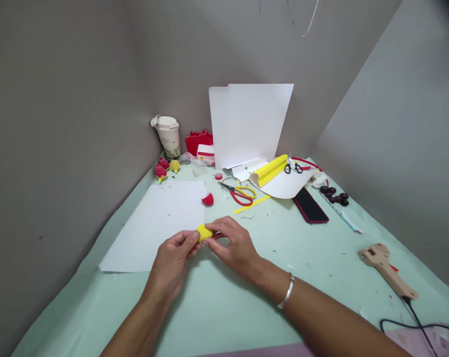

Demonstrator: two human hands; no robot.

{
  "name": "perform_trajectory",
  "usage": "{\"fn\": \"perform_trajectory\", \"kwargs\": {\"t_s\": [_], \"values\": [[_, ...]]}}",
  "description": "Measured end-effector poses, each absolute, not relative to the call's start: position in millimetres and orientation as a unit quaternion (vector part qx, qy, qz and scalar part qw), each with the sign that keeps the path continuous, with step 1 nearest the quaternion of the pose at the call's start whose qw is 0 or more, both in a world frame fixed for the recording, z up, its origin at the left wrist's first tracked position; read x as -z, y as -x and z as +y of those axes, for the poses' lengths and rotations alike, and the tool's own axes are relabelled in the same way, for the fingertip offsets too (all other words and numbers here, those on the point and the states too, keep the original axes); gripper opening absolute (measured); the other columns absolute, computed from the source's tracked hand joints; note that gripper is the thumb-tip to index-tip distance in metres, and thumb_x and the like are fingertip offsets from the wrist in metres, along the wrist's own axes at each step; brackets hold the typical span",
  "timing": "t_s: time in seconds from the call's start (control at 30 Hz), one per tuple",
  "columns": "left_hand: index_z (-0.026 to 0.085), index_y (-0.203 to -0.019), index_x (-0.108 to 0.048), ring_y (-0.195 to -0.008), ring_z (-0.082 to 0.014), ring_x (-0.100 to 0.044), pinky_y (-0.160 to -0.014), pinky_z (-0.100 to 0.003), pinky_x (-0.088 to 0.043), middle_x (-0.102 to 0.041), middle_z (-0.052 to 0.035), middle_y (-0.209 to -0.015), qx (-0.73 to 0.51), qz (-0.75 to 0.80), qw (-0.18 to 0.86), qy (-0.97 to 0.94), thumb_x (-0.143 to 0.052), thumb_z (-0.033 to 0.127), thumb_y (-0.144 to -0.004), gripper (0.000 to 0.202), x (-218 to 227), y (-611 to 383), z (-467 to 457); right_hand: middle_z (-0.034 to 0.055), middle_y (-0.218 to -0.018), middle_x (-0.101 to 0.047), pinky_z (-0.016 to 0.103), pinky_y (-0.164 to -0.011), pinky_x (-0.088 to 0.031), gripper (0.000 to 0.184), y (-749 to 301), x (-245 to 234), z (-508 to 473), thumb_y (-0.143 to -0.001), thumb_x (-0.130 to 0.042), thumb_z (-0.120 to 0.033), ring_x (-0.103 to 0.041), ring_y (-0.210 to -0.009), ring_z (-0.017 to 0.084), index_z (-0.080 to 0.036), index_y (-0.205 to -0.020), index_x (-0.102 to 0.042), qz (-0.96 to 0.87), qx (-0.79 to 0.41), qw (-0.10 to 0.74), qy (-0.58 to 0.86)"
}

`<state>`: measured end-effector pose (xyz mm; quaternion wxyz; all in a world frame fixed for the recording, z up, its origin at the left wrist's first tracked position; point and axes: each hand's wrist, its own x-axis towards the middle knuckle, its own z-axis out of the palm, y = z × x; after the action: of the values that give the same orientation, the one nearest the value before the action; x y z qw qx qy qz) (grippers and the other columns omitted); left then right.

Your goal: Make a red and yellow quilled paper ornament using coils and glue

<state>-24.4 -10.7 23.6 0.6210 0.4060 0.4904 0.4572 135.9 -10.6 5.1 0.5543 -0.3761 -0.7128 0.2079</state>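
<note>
You held a small, ridged, bright yellow piece (204, 232) between both hands, just above the near middle of a table with a pale green cover (224, 317). Your left hand (171, 265) pinched its left side between thumb and fingers; your right hand (236, 246) gripped its right side with thumb and fingertips, a silver bangle (287, 291) on that wrist.

To the left and beyond your hands lay a large white sheet (146, 228), and at its right edge sat a small red piece (208, 200). Farther off, slightly right, lay scissors with red and yellow handles (242, 192), a narrow yellow strip (251, 205) just beside them. At the far left stood a lidded white cup (168, 136); in front of it were two red ridged ornaments (160, 171) and a yellow one (175, 165).

On the far right you had a curled yellow sheet (271, 170), small black-handled scissors (293, 167) and a smartphone (310, 205) with a dark screen. Dark round beads (336, 197) lay beyond the phone, to its right. At the near right — well apart from your hands — rested a beige glue gun (388, 270) with a black cord.
</note>
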Motion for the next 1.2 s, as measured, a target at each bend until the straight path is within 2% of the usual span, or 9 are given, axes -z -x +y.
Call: {"fn": "perform_trajectory", "kwargs": {"t_s": [0.1,0.23,0.43,0.6,0.8,1.07,1.2], "values": [[0.017,-0.074,-0.067,-0.071,-0.0137,-0.045,-0.071,-0.025,-0.038,-0.057,0.0007,-0.070,-0.444,0.492,0.622,-0.417,-0.076,0.049,-0.073,0.034,-27,25,-12,0.0090,-0.098,-0.065,0.029,-0.074,-0.063,0.028,-136,-6,-11,-0.082,-0.068,-0.012,-0.064,-0.087,0.017,-0.018,-0.110,-0.068,-0.717,-0.200,0.552,0.376],[0.017,-0.083,-0.069,-0.074,-0.0150,-0.047,-0.069,-0.026,-0.039,-0.059,-0.0011,-0.076,-0.437,0.482,0.622,-0.436,-0.070,0.052,-0.079,0.034,-32,26,-13,0.0089,-0.099,-0.064,0.031,-0.073,-0.062,0.029,-138,-6,-11,-0.083,-0.066,-0.013,-0.063,-0.089,0.018,-0.019,-0.111,-0.066,-0.737,-0.174,0.534,0.376],[0.016,-0.077,-0.070,-0.062,-0.0117,-0.039,-0.062,-0.024,-0.035,-0.054,0.0020,-0.065,-0.445,0.509,0.608,-0.416,-0.076,0.051,-0.072,0.035,-34,25,-13,0.0083,-0.105,-0.062,0.032,-0.077,-0.063,0.032,-138,-7,-12,-0.083,-0.067,-0.016,-0.062,-0.096,0.018,-0.022,-0.115,-0.063,-0.730,-0.206,0.535,0.372],[0.016,-0.072,-0.067,-0.064,-0.0122,-0.040,-0.065,-0.025,-0.035,-0.053,0.0022,-0.064,-0.449,0.508,0.609,-0.412,-0.077,0.050,-0.070,0.036,-30,22,-12,0.0073,-0.102,-0.064,0.031,-0.076,-0.065,0.026,-136,-7,-12,-0.083,-0.067,-0.015,-0.064,-0.093,0.018,-0.022,-0.108,-0.067,-0.719,-0.215,0.541,0.381],[0.017,-0.072,-0.066,-0.068,-0.0130,-0.043,-0.069,-0.025,-0.036,-0.055,0.0014,-0.066,-0.458,0.514,0.591,-0.421,-0.074,0.050,-0.074,0.035,-23,23,-13,0.0083,-0.101,-0.065,0.031,-0.076,-0.064,0.027,-136,-5,-12,-0.084,-0.066,-0.014,-0.064,-0.093,0.018,-0.021,-0.109,-0.067,-0.723,-0.201,0.542,0.377],[0.018,-0.084,-0.070,-0.072,-0.0140,-0.046,-0.071,-0.026,-0.039,-0.061,-0.0009,-0.078,-0.444,0.482,0.630,-0.417,-0.073,0.050,-0.076,0.032,-33,21,-16,0.0078,-0.102,-0.064,0.032,-0.077,-0.063,0.028,-137,-8,-11,-0.083,-0.067,-0.014,-0.064,-0.093,0.018,-0.022,-0.110,-0.065,-0.731,-0.187,0.533,0.382],[0.017,-0.084,-0.072,-0.070,-0.0136,-0.046,-0.069,-0.026,-0.039,-0.061,-0.0008,-0.075,-0.446,0.484,0.624,-0.422,-0.073,0.048,-0.077,0.032,-30,23,-15,0.0083,-0.104,-0.063,0.032,-0.077,-0.063,0.032,-138,-8,-11,-0.082,-0.070,-0.017,-0.064,-0.094,0.018,-0.022,-0.113,-0.064,-0.726,-0.203,0.533,0.385]]}}
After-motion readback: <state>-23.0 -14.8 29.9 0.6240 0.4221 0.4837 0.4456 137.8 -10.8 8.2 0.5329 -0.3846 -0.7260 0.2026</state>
